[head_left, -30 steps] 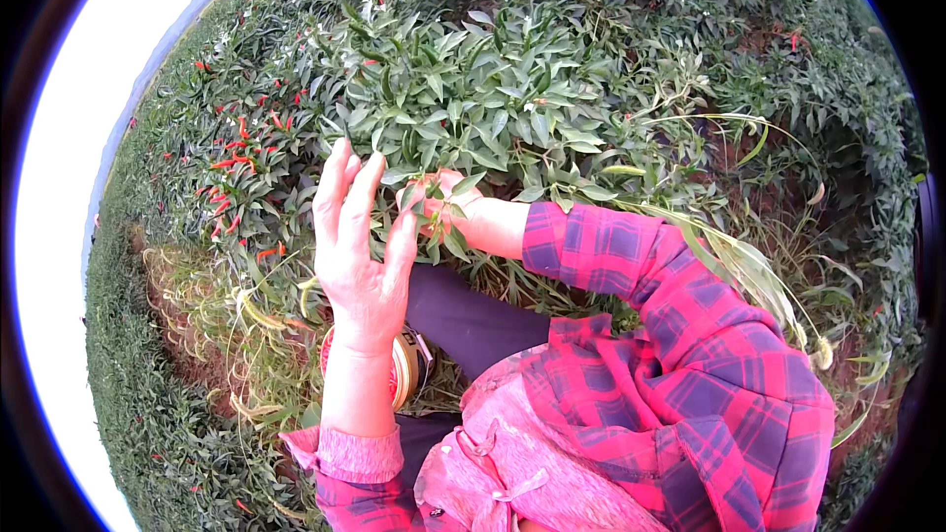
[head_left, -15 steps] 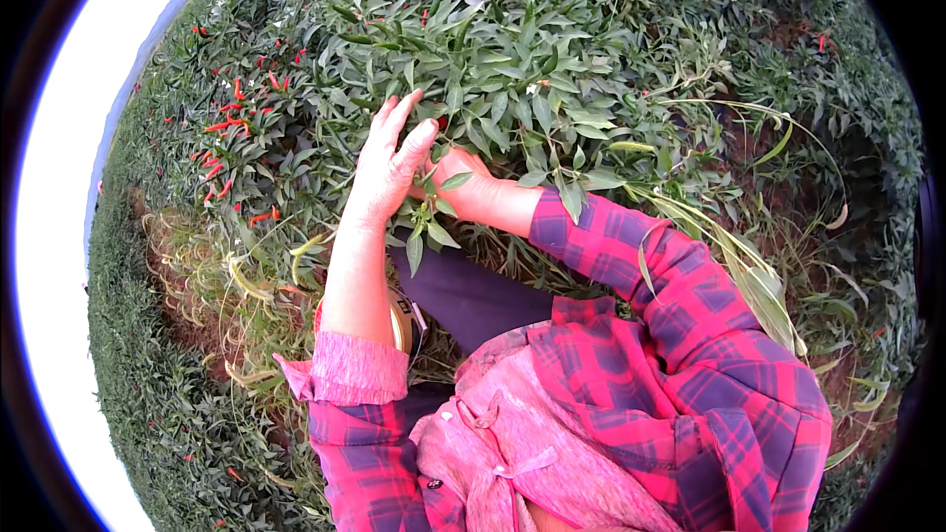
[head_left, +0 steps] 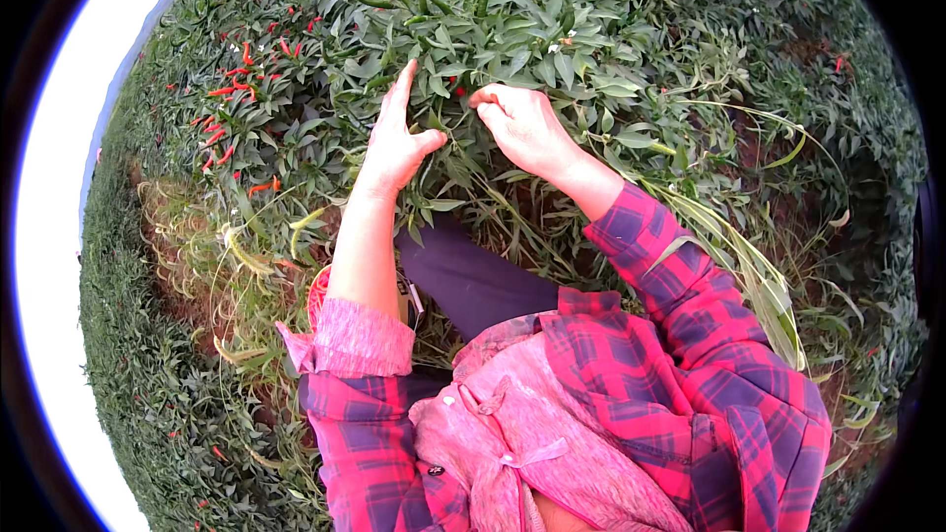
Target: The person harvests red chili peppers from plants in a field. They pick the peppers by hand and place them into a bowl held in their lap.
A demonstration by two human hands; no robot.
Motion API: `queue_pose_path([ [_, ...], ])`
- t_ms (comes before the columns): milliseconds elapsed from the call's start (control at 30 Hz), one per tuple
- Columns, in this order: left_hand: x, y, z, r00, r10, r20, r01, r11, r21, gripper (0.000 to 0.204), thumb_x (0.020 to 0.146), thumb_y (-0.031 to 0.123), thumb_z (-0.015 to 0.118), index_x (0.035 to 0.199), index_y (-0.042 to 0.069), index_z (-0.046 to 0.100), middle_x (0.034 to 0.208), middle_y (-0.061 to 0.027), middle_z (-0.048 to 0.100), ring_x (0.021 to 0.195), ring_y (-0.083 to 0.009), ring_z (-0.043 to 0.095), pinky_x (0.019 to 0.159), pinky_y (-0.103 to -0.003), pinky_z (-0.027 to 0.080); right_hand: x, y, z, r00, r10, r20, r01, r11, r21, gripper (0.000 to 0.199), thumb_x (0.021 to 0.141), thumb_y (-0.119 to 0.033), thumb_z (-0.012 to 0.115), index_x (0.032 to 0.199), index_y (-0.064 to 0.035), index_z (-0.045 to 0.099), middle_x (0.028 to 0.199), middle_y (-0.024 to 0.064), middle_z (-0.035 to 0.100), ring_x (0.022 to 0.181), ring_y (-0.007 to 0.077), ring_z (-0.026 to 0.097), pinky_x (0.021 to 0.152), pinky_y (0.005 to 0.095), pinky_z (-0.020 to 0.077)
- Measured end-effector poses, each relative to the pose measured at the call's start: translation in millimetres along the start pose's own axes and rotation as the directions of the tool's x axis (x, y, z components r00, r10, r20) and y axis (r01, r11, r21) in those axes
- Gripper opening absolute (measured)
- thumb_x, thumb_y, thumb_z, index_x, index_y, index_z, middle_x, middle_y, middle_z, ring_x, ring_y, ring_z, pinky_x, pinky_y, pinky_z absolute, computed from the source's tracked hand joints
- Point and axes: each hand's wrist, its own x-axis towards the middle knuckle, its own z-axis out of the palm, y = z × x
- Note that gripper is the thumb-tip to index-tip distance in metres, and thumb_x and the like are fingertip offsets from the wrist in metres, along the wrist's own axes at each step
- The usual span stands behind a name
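My left hand (head_left: 396,146) is open against the front of a leafy chili plant (head_left: 552,59), its fingers stretched up along the leaves and its thumb held out to the right. To its right, my right hand (head_left: 527,133) has its fingers curled, with the tips at the foliage. Whatever those fingertips pinch, if anything, is hidden. Red chilies (head_left: 459,91) peek out of the leaves between my two hands. Long green chilies (head_left: 379,2) show higher on the same plant.
More red chilies (head_left: 229,91) cluster on the plant at the left. A red round-rimmed container (head_left: 317,298) is partly covered by my left forearm. Long grass blades (head_left: 759,276) arch beside my right sleeve. My dark-trousered leg (head_left: 473,271) lies below the plant.
My right hand has come out from low behind my left hand and moved up and right. My left hand has shifted slightly right, its thumb now lower and farther out.
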Motion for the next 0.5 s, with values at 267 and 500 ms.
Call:
queue_pose_path([
  [267,-16,-2,11,0.999,0.003,-0.038,-0.004,1.0,-0.021,0.103,0.059,0.008,0.072,0.151,0.016,0.026,0.149,-0.0137,0.035,0.139,-0.0273,0.032,0.115,-0.037,0.024,22,12,36,0.996,-0.047,-0.071,0.007,0.879,-0.476,0.017,0.082,-0.02,0.061,0.087,-0.0038,0.062,0.072,0.0173,0.065,0.07,0.0372,0.065,0.065,0.046,0.0517],
  [500,-29,-20,20,0.993,0.026,-0.111,-0.026,1.0,0.003,0.1,0.061,0.005,0.072,0.15,0.015,0.027,0.146,-0.0132,0.038,0.137,-0.0264,0.036,0.113,-0.036,0.028,32,22,33,0.99,0.136,0.021,-0.114,0.895,-0.43,0.023,0.081,-0.025,0.06,0.085,-0.0032,0.067,0.076,0.0201,0.065,0.072,0.0389,0.064,0.068,0.047,0.0506],
])
